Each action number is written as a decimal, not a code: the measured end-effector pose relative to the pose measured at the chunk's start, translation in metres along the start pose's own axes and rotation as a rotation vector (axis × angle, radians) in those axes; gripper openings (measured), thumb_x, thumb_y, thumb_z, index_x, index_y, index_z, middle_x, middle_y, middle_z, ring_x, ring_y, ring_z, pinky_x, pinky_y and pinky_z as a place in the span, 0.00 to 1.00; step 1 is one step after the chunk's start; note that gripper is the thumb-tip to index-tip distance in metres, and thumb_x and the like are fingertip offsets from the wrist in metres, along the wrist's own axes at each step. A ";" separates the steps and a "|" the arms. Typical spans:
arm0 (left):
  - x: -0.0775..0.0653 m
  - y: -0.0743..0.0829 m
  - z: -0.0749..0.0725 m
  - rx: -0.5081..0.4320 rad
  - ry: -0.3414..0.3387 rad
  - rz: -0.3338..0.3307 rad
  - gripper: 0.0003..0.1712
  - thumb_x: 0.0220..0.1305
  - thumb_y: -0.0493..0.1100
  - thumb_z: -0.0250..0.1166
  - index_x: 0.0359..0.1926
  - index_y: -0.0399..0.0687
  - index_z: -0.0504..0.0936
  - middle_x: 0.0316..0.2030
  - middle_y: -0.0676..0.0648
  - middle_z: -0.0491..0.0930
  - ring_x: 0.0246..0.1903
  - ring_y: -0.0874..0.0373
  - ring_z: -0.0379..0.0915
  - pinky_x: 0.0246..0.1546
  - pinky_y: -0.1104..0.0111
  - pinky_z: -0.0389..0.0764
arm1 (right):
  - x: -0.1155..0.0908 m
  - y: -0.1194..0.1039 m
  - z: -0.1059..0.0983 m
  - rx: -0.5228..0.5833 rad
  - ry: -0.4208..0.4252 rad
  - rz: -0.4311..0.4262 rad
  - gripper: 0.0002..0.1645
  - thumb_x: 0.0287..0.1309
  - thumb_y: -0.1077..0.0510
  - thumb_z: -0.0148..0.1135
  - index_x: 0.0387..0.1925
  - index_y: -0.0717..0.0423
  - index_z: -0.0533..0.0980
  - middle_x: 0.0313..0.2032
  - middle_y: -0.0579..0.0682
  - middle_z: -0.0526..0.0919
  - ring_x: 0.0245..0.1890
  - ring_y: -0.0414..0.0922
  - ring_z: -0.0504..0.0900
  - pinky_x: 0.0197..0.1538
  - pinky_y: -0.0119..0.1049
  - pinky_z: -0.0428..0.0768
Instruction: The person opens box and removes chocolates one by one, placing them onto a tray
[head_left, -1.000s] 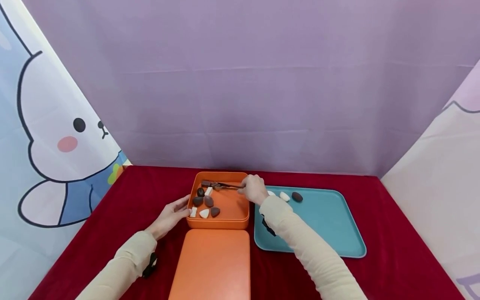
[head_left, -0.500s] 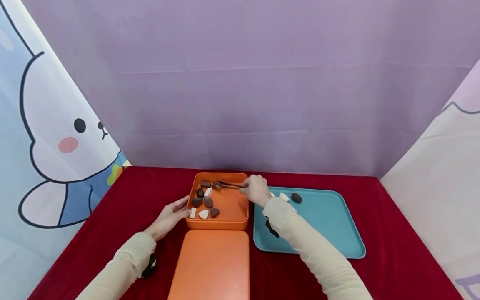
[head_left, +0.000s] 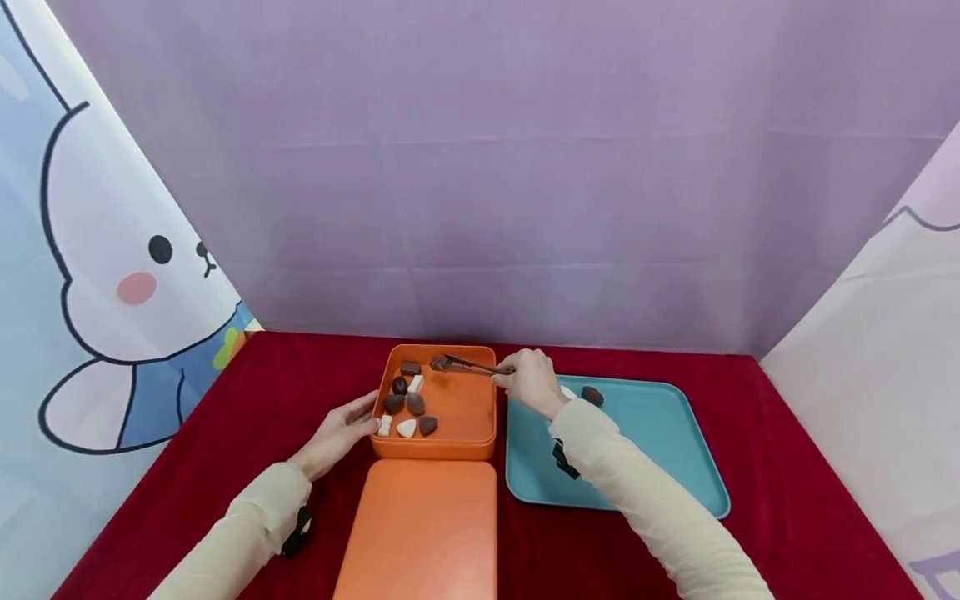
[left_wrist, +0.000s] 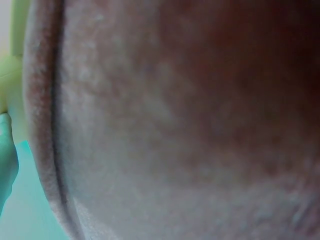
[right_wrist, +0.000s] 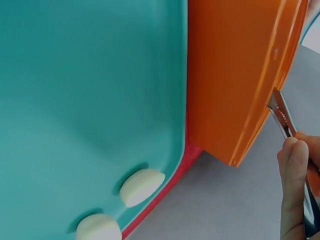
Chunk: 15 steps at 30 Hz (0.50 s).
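Observation:
My right hand point(head_left: 531, 382) holds a pair of metal tongs point(head_left: 472, 366) over the back of an open orange box point(head_left: 435, 450). The serrated tips show nothing between them in the right wrist view, where the tongs point(right_wrist: 281, 112) overlap the box rim. Inside, a dark rectangular chocolate piece point(head_left: 410, 367) lies at the back left, left of the tips. Several dark and white chocolate-like pieces, among them a white one point(head_left: 407, 428), lie along the left side and front. My left hand point(head_left: 337, 435) touches the box's left wall, fingers extended. Its own camera is mostly covered by a blurred surface.
A blue tray point(head_left: 637, 450) stands right of the box, partly under my right forearm. Near its back edge lie a dark piece point(head_left: 592, 396) and white pieces point(right_wrist: 142, 186). An orange lid point(head_left: 423, 525) lies in front of the box on the red cloth point(head_left: 780, 467).
The tongs have moved right, away from the dark rectangular piece, which stays at the box's back left. My right hand has shifted right over the tray's edge. The left hand stays at the box.

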<state>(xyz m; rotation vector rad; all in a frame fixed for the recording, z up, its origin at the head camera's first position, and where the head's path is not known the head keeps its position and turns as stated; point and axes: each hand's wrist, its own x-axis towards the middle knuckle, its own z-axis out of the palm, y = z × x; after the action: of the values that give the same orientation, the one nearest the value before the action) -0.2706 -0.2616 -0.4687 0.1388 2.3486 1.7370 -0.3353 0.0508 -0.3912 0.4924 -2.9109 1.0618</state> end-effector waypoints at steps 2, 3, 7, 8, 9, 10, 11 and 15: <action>0.000 0.000 0.000 -0.006 0.007 0.000 0.36 0.66 0.43 0.54 0.71 0.46 0.49 0.69 0.40 0.53 0.67 0.46 0.51 0.62 0.55 0.63 | -0.003 0.002 -0.004 0.002 0.009 -0.010 0.08 0.52 0.57 0.65 0.34 0.55 0.85 0.28 0.48 0.85 0.20 0.38 0.77 0.25 0.28 0.77; 0.000 -0.001 0.000 -0.006 0.007 0.003 0.36 0.66 0.43 0.54 0.71 0.45 0.49 0.69 0.39 0.53 0.67 0.46 0.51 0.62 0.55 0.63 | -0.005 0.002 -0.007 0.000 0.012 -0.020 0.09 0.51 0.57 0.66 0.34 0.55 0.85 0.28 0.48 0.85 0.21 0.38 0.76 0.25 0.29 0.77; -0.002 -0.001 0.000 -0.008 0.003 -0.007 0.36 0.67 0.41 0.53 0.71 0.44 0.49 0.69 0.39 0.51 0.67 0.45 0.49 0.62 0.52 0.61 | -0.012 0.004 -0.018 0.010 -0.012 -0.035 0.10 0.51 0.55 0.66 0.35 0.55 0.85 0.25 0.46 0.84 0.19 0.38 0.76 0.24 0.29 0.75; -0.002 -0.002 0.000 -0.008 0.008 -0.013 0.36 0.66 0.41 0.53 0.71 0.45 0.49 0.69 0.39 0.52 0.67 0.45 0.49 0.62 0.52 0.61 | -0.014 0.004 -0.021 0.012 -0.018 -0.035 0.11 0.51 0.54 0.66 0.35 0.55 0.85 0.24 0.46 0.84 0.19 0.38 0.76 0.23 0.30 0.75; -0.001 -0.002 0.000 -0.009 0.010 -0.017 0.36 0.66 0.41 0.54 0.71 0.45 0.49 0.69 0.39 0.52 0.67 0.45 0.50 0.62 0.52 0.60 | -0.016 0.004 -0.024 0.021 -0.024 -0.032 0.11 0.52 0.54 0.66 0.36 0.55 0.84 0.23 0.45 0.83 0.18 0.39 0.76 0.23 0.30 0.75; -0.001 -0.001 0.000 -0.009 0.011 -0.021 0.36 0.66 0.41 0.54 0.71 0.46 0.50 0.69 0.39 0.52 0.67 0.46 0.50 0.63 0.52 0.60 | -0.018 0.005 -0.028 0.025 -0.030 -0.031 0.11 0.52 0.54 0.65 0.36 0.55 0.84 0.21 0.45 0.83 0.18 0.40 0.76 0.23 0.31 0.75; 0.000 -0.001 0.000 -0.005 0.008 -0.020 0.36 0.66 0.41 0.54 0.71 0.46 0.49 0.69 0.39 0.52 0.67 0.46 0.50 0.63 0.52 0.60 | -0.020 0.006 -0.031 0.029 -0.035 -0.031 0.12 0.52 0.54 0.65 0.37 0.55 0.84 0.21 0.46 0.82 0.18 0.41 0.77 0.22 0.31 0.75; 0.002 -0.001 0.000 -0.011 0.006 -0.017 0.36 0.66 0.42 0.54 0.71 0.46 0.49 0.69 0.40 0.53 0.67 0.46 0.50 0.63 0.53 0.61 | -0.025 0.008 -0.040 0.030 -0.037 -0.032 0.12 0.52 0.54 0.65 0.37 0.56 0.84 0.22 0.48 0.83 0.20 0.44 0.79 0.23 0.31 0.75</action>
<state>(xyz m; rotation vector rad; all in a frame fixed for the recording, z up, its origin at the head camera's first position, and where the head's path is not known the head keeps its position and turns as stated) -0.2722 -0.2618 -0.4698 0.1110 2.3378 1.7442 -0.3177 0.0895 -0.3679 0.5637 -2.9117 1.1055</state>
